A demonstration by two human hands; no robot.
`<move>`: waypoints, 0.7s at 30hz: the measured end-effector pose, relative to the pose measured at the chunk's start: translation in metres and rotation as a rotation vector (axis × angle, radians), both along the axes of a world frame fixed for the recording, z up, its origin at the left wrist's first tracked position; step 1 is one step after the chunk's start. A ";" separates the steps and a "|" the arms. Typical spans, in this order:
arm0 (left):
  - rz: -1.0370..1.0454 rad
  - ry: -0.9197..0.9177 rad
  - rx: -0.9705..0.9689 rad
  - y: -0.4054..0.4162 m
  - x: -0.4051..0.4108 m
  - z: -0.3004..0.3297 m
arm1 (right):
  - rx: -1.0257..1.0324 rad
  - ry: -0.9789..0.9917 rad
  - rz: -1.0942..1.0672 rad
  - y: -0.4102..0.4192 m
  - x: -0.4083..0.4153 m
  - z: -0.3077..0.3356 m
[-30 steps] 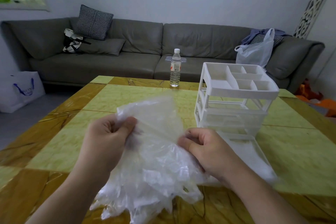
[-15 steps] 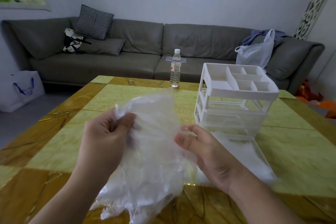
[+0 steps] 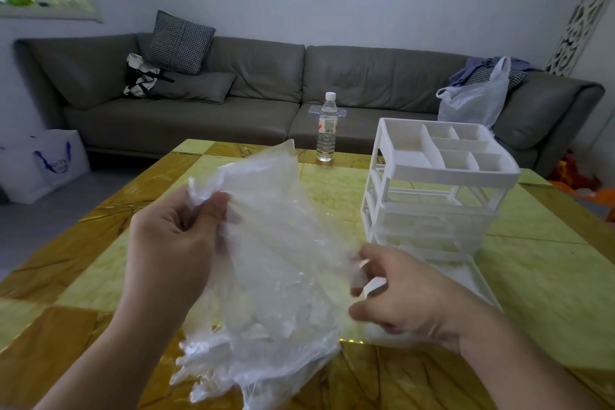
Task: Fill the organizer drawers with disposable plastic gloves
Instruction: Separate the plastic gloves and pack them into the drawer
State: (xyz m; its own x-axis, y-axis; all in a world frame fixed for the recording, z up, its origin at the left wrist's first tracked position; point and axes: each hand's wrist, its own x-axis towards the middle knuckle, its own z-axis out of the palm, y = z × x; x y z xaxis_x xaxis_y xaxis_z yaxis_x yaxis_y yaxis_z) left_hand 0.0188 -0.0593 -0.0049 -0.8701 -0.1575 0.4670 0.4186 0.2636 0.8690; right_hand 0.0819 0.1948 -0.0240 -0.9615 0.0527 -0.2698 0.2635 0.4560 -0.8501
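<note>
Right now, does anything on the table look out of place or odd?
One thing: the white plastic drawer organizer has an empty open slot under its top tray, and one drawer lies out on the yellow marble table. That fits filling; nothing looks spilled or damaged.

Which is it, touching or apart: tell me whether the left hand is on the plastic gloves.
Touching. The head view shows the left hand pinching the upper edge of the bundle of plastic gloves between thumb and fingers, lifting it above the table.
</note>
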 end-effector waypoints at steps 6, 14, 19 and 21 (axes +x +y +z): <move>0.032 0.415 -0.441 0.007 0.013 0.005 | -0.061 0.534 -0.293 -0.016 0.011 0.034; -0.102 0.745 -0.877 0.058 0.042 -0.039 | -0.464 0.118 -0.299 -0.029 -0.002 0.039; -0.185 0.703 -0.988 0.071 0.044 -0.058 | -0.086 0.205 -0.351 -0.023 -0.005 0.017; -0.225 0.660 -1.014 0.075 0.047 -0.061 | 0.015 0.205 -0.318 -0.017 -0.004 0.016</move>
